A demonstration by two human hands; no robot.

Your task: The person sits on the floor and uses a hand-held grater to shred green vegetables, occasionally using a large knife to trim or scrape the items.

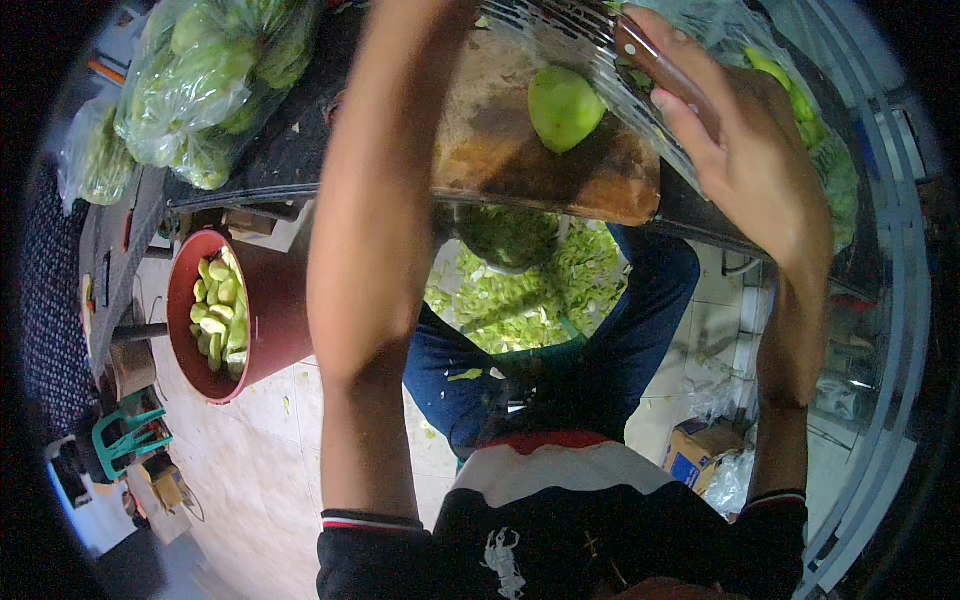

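Observation:
My right hand (745,140) is closed round the brown wooden handle of a knife (655,60), above the right part of a worn wooden chopping board (520,165). Pale streaks at the top edge keep me from making out the blade clearly. On the board, left of this hand, lies a smooth green mango-like fruit (566,110). My left forearm (375,200) stretches over the board's left side and runs out past the top edge, so the left hand cannot be seen.
Clear bags of green fruit (200,90) sit at the far left, with another bag (800,110) at the right. A red bucket (245,320) holds peeled pale-green pieces. Between my knees are green peelings (540,305) and a dark round bowl (507,238). A cardboard box (698,450) stands on the floor.

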